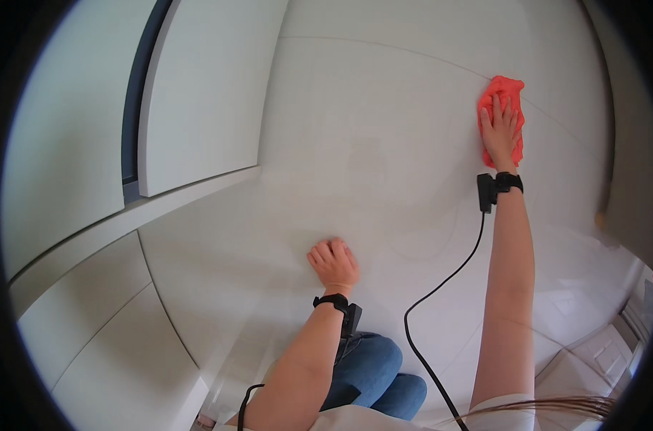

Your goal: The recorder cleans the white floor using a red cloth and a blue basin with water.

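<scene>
Stretched out to the far right, my right hand (pixel 501 135) lies flat with its fingers spread on a crumpled red-orange cloth (pixel 510 85). The cloth rests on the pale tiled floor (pixel 384 136), and its edges show all around the hand. My left hand (pixel 333 264) is curled into a fist and leans on the floor nearer to me, in front of my knees. I see nothing in it, though its palm is hidden. A black strap with a small device sits on each wrist.
A white cabinet (pixel 204 93) with a dark gap beside its panel stands on the left, above a low ledge. From the right wrist device a black cable (pixel 430 294) trails back across the floor. My knees in blue jeans (pixel 369 366) are below. A greyish panel (pixel 635 136) borders the right.
</scene>
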Demonstrator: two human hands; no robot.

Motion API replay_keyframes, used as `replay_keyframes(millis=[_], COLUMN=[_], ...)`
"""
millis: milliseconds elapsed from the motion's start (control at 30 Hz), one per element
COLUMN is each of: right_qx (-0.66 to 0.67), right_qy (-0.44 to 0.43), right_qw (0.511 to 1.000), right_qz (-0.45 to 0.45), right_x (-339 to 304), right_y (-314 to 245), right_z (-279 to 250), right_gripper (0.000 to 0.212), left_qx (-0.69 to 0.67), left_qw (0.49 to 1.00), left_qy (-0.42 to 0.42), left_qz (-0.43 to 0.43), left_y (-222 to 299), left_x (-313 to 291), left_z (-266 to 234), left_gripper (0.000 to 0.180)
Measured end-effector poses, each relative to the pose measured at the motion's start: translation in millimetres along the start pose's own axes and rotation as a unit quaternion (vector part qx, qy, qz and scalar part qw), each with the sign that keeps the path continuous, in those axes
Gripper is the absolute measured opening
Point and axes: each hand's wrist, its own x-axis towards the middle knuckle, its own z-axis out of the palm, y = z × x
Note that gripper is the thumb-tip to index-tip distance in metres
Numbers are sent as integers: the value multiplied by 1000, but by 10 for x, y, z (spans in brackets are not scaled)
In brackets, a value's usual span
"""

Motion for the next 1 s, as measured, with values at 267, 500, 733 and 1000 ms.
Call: replay_keyframes(millis=[267,500,733,1000], right_qx=[30,139,-127,-61], right_qy=[-122,-137,47,17], right_qw=[941,937,991,991], right_qz=[-316,-290,-6,115], right_x=[-1727,-1750,-415,-552], right_y=[-1130,-549,2500,2458], right_z=[-182,-380,-420,-359], right_gripper=[45,35,57,64], left_qx=[31,9,9,25], left_qw=[1000,1000,1000,1000], left_qy=[-5,1,23,1], left_qz=[-4,1,2,-13], left_y=[-66,-108,-63,-191], left_x=[-10,-4,29,14], left_z=[-10,-10,113,-21], left_gripper=[12,12,11,9])
